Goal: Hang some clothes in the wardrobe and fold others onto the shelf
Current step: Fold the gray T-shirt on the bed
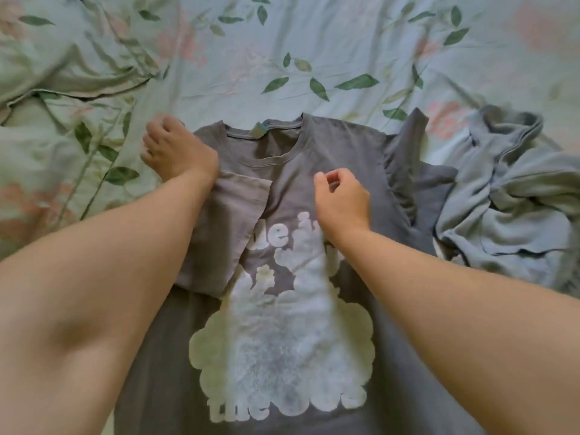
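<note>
A grey cotton T-shirt with a large white printed design (282, 309) lies face up on a bed covered by a pale green sheet with leaf and flower print (329, 39), directly in front of the person.

The near-side sleeve (226, 227) on the person's left is already folded inward over the chest. The left hand (175, 149) rests with relaxed, uncurled fingers on the shirt's shoulder edge where it meets the sheet. The right hand (342, 199) sits over the upper chest with fingers curled and thumb drawn toward them; I cannot tell whether it pinches cloth or holds nothing.

The likeliest trouble is the other sleeve (405, 158), which stands bunched and ruffled. If it is folded in as it lies, the creases would probably be trapped and the packet come out lopsided. It also lies just beside a crumpled pale blue-grey garment (508, 199), so a sweeping grab could drag that along. Pulling at the chest while the left hand pins only one shoulder may skew the collar.

The round neckline (263, 133) points away from the person. The hem runs off the bottom edge, so the long axis goes from far to near.
</note>
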Demonstrator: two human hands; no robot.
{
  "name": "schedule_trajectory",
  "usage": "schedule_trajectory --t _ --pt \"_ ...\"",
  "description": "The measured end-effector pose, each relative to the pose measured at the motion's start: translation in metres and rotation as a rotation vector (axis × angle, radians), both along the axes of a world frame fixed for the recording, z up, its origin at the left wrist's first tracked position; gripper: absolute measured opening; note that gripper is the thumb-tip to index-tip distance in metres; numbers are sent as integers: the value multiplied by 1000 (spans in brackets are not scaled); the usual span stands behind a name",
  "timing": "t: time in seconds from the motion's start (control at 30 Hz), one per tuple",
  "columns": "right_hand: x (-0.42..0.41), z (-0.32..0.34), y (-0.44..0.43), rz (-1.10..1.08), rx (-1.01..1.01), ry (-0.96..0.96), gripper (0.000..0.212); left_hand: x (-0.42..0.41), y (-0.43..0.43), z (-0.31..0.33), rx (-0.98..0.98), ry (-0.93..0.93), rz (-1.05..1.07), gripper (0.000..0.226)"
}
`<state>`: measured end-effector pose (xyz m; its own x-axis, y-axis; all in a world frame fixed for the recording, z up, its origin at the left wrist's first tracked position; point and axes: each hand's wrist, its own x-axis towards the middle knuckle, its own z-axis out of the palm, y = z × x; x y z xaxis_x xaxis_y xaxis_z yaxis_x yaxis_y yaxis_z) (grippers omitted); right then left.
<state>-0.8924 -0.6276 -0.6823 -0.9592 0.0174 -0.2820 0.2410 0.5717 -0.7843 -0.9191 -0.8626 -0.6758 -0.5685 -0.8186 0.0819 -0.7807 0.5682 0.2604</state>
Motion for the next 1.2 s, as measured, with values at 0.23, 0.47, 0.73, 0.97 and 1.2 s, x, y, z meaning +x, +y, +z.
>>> schedule_trajectory --t 0.23,0.47,0.73,0.97,1.2 --pt "-44 12 131 -303 232 13 34 -73 168 16 258 -4 -850 36" --pt "-68 18 177 111 483 -174 33 -114 265 24 413 -229 -952 24" --pt "-63 41 221 -355 -112 -318 21 -148 318 37 435 -394 -896 20" --pt "-49 42 231 -854 -613 -526 39 -152 348 31 720 -349 -724 28" --pt "-18 52 207 -601 -405 -105 24 -140 331 43 1038 -114 -541 32"
